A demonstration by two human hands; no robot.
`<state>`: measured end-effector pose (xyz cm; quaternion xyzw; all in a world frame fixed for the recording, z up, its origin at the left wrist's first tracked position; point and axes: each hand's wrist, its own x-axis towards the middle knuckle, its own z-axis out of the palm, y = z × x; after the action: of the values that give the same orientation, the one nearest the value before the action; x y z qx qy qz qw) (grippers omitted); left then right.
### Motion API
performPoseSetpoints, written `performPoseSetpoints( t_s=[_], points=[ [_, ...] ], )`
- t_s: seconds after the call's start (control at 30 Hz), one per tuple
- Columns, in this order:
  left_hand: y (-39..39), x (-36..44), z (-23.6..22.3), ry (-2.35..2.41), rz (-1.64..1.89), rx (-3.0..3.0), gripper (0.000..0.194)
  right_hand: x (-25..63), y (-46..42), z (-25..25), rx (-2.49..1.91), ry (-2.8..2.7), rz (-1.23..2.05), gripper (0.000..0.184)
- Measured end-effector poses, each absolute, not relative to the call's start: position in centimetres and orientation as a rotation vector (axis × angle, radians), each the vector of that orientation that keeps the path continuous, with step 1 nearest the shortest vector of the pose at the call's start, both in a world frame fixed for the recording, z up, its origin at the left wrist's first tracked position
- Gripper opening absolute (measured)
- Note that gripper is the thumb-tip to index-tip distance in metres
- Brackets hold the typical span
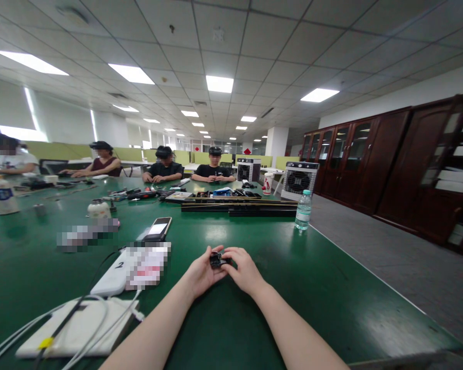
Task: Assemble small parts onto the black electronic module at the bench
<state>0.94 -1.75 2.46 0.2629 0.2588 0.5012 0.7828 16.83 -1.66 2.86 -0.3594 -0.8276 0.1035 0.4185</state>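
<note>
1. A small black part [216,260], blocky and uneven in outline, rests at the fingers of the upturned left hand [203,272].
2. Fingertips of the right hand [245,268] hold its other side, the piece raised above the green tabletop [224,318].
3. Its finer details are too small to tell.

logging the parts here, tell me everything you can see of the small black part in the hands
The small black part looks like hard plastic, dark with a few pale glints and an uneven, stepped outline. It is held between both hands over the green table, crosswise to the view. The left hand holds it from the left, and the right hand has its fingers on the right end. Those partly cover it; finer details are too small to tell.
</note>
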Motion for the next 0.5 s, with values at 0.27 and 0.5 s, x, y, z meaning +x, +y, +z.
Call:
performPoseSetpoints(
  t_s=[0.27,0.5],
  points=[
    [-2.03,1.14,2.94,0.601,1.091,0.564,0.032,16.82,-1.61,2.77,-0.89,-2.075,0.267,0.02],
    [-1.87,1.1,2.59,0.581,1.106,0.556,0.032,16.75,-1.86,3.11,-0.882,-2.062,0.282,0.019]
  ],
)
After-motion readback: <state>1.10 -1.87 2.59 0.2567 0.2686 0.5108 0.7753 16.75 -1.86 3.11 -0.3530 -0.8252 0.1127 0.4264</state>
